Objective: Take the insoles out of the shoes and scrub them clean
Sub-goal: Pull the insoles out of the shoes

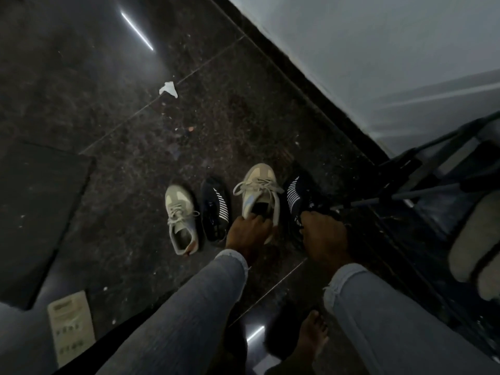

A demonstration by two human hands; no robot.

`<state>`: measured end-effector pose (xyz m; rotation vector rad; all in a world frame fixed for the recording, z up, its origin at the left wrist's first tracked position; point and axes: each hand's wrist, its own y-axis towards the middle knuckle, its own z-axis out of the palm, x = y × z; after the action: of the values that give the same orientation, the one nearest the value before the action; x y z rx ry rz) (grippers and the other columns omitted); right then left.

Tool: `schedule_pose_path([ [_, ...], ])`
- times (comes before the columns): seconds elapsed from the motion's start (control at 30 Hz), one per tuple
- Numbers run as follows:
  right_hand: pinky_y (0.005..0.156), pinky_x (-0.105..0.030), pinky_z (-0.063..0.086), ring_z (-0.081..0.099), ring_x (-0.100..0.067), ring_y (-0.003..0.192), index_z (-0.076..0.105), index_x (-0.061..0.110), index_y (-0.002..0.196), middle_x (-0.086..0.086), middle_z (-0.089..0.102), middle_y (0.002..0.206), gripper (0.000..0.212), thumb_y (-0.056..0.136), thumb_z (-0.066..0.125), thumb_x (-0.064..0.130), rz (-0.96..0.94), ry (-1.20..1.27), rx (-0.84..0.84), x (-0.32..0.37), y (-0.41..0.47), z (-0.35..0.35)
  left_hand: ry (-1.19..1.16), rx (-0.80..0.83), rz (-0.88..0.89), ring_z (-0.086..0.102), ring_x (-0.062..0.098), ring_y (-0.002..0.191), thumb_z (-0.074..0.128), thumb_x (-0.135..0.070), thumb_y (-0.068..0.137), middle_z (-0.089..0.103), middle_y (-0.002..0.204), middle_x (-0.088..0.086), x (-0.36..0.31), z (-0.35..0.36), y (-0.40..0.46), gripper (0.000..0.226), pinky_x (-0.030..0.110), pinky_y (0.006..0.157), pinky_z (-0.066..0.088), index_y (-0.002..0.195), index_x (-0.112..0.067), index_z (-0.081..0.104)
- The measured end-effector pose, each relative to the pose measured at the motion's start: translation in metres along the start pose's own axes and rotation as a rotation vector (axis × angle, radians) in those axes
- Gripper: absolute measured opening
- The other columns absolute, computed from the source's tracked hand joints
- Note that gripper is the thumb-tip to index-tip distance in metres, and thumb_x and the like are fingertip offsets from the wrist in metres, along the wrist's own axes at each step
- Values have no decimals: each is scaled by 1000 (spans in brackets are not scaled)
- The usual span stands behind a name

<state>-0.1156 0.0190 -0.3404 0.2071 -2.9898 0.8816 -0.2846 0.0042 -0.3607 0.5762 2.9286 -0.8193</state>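
Left hand (247, 231) grips beige sneaker (258, 196) collar, right hand (323, 234) grips black sneaker (299, 197); glued insole may tear if yanked

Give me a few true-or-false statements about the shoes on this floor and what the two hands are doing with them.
1. Four shoes stand on the dark floor. True.
2. The left hand grips the beige sneaker at its opening. True.
3. The right hand rests flat on the floor. False: it holds the black striped shoe at its heel end.
4. The other beige sneaker is held too. False: it lies alone, leftmost in the row.
5. A white scrap of paper lies beyond the shoes. True.
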Motion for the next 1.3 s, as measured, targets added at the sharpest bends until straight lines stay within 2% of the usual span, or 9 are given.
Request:
schedule_pose_path([
  [0.27,82,-41,48,57,-32,110,52,11,116,-10,57,120,23,95,47,19,-75,67,1,-7,75,45,49,-17,-71,54,30,111,23,-22,95,60,116,6,31,47,77,41,37,87,41,120,-16,55],
  [0.33,83,-40,47,57,-31,110,52,12,117,-10,56,120,23,97,45,23,-71,87,21,-7,76,57,102,7,-65,61,28,95,18,-21,83,66,98,6,29,54,82,53,36,80,47,106,-15,65],
  [0.43,85,-38,46,56,-28,112,51,16,120,-7,55,121,27,97,45,29,-75,95,26,-6,69,69,139,-61,-56,64,28,76,28,-21,75,67,81,7,22,67,79,44,35,65,50,90,-12,69],
  [0.57,87,-38,45,54,-27,113,50,17,121,-6,55,123,31,94,50,34,-67,67,8,-4,63,61,115,-73,-44,63,28,87,31,-25,80,67,93,7,11,58,77,40,39,73,50,100,-14,64],
  [0.7,93,-39,44,50,-26,117,45,17,128,-7,51,128,42,91,56,34,-76,99,-65,-6,56,38,46,-94,-43,59,31,112,24,-29,79,60,124,12,6,25,68,58,44,85,50,122,-10,58],
  [0.83,110,-40,34,31,-26,138,27,15,146,-9,34,149,62,93,54,33,-80,196,-157,-6,36,5,33,-173,-17,27,31,142,20,-33,89,21,157,16,-2,-18,45,64,48,110,32,149,-11,25],
  [0.93,117,-42,23,14,-26,146,15,16,151,-9,16,158,72,94,53,37,-48,250,-185,-8,13,-31,21,-209,13,6,29,147,34,-37,95,-3,161,12,-7,-55,28,69,47,117,16,153,-14,4],
  [1.03,119,-45,19,6,-25,148,9,18,153,-8,8,161,75,95,52,41,-30,255,-247,-12,-14,-72,30,-289,14,6,28,148,51,-34,94,-2,161,11,-13,-95,7,78,47,118,16,153,-14,4],
  [1.3,118,-45,19,6,-25,148,11,17,153,-9,10,161,76,94,54,38,13,271,-384,-18,-82,-147,26,-382,61,3,27,148,54,-33,91,-4,161,8,-41,-173,-55,83,47,117,11,153,-16,1],
])
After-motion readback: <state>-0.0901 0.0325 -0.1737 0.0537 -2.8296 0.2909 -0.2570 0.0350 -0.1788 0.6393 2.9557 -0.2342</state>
